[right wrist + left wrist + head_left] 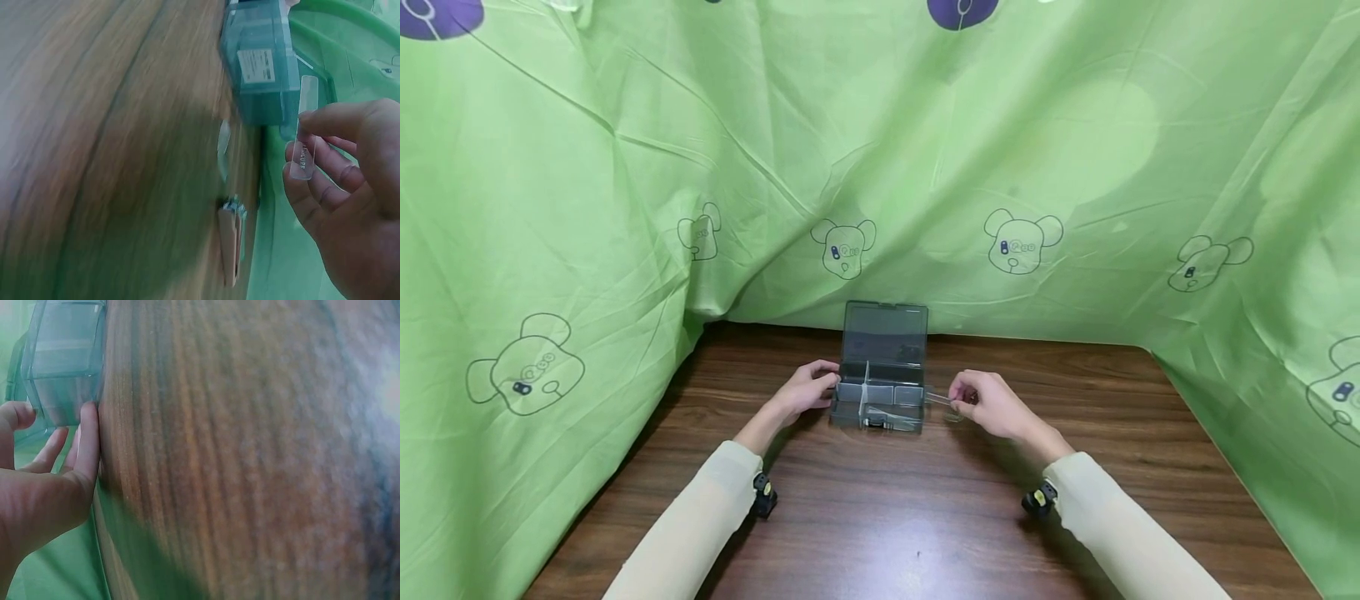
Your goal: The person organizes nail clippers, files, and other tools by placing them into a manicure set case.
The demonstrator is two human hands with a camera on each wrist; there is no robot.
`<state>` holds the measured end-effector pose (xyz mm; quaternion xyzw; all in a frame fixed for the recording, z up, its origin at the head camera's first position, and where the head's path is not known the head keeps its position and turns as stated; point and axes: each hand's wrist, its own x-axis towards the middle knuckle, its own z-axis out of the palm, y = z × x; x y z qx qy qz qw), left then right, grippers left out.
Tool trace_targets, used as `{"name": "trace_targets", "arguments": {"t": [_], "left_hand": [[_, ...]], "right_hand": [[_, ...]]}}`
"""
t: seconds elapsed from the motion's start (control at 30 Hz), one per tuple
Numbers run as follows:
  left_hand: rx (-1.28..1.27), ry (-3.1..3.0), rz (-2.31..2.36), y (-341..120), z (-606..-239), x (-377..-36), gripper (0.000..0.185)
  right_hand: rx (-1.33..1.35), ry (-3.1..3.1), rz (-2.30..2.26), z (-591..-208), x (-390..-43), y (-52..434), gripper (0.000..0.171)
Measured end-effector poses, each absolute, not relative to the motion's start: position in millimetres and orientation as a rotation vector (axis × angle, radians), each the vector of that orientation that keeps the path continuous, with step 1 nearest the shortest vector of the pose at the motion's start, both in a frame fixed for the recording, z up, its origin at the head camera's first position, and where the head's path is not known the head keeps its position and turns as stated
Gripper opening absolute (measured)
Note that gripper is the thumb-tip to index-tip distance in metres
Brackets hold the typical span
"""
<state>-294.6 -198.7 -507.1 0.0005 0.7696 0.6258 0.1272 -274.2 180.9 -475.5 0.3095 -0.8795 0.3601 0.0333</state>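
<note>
A green cartoon-print cloth backs the wooden table. On its far side sits a smoky plastic organizer box, lid raised. The left hand, fingers straight, steadies its left wall. Just right, the right hand pinches a clear flat divider strip, long axis aimed at the box.

cream long sleeves, black wrist cameras.
</note>
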Motion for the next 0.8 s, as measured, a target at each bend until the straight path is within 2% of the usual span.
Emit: {"name": "trace_targets", "arguments": {"t": [0.8], "left_hand": [[0.005,2.235,1.821,-199,-510,-296,0.045]], "right_hand": [[1.119,-2.641,1.091,-470,-280,97,0.015]]}}
